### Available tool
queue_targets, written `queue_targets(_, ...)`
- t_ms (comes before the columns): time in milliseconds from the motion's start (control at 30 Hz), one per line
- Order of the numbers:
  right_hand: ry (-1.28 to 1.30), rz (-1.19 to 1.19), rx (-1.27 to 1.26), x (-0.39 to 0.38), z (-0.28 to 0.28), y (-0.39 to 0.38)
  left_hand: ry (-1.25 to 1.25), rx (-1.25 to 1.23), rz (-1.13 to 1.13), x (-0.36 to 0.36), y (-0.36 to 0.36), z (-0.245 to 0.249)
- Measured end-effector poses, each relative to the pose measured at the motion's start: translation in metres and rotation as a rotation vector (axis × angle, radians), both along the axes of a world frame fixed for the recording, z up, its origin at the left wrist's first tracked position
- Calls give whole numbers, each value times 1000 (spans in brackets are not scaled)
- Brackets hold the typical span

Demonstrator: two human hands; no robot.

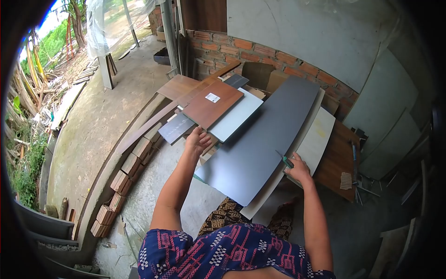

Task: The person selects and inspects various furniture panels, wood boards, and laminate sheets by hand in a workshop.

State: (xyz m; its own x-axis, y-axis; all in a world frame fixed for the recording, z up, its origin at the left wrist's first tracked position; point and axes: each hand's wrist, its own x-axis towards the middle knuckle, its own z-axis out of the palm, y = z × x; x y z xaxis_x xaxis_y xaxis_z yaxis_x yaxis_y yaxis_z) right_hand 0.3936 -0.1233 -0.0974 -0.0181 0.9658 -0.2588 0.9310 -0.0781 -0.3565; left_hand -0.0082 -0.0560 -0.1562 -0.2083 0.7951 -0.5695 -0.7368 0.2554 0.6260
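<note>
My left hand (199, 140) has its fingers curled at the near corner of a reddish-brown board (218, 108) with a white label. That board lies on a pale board (244, 114) and a narrow dark grey board (177, 130). In my right hand (298, 168) is a screwdriver (287, 162) with a green handle, its thin shaft pointing up and left. Just below it lies a large dark grey panel (265, 139), which slants across the middle. A white panel (320, 135) shows beneath its right side.
To the right stands a brown wooden surface (337, 165) with tools at its edge. Stacked hollow bricks (121, 182) line the low concrete ledge on the left. Behind the boards are a cardboard box (262, 76) and a brick wall (246, 45).
</note>
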Motion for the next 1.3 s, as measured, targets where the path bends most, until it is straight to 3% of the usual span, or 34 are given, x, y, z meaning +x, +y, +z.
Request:
queue_targets(433, -43, -35, -22, -7, 4, -2, 321, -87, -59, -2, 41, -8)
queue_targets(700, -59, -8, -18, -2, -4, 0, 719, -50, -68, 0, 29, 15)
queue_targets(800, -62, -12, -22, -5, 1, -2, 710, -38, -46, 1, 26, 14)
queue_targets(900, -64, -24, -17, -7, 5, -3, 529, 40, -52, 6, 24, -10)
queue_targets(1167, -58, -20, -15, -8, 7, -5, 181, 83, -42, 15, -8, -2)
queue_targets(1300, -45, -26, -12, -7, 5, -6, 237, 44, 47, 7, 13, -8)
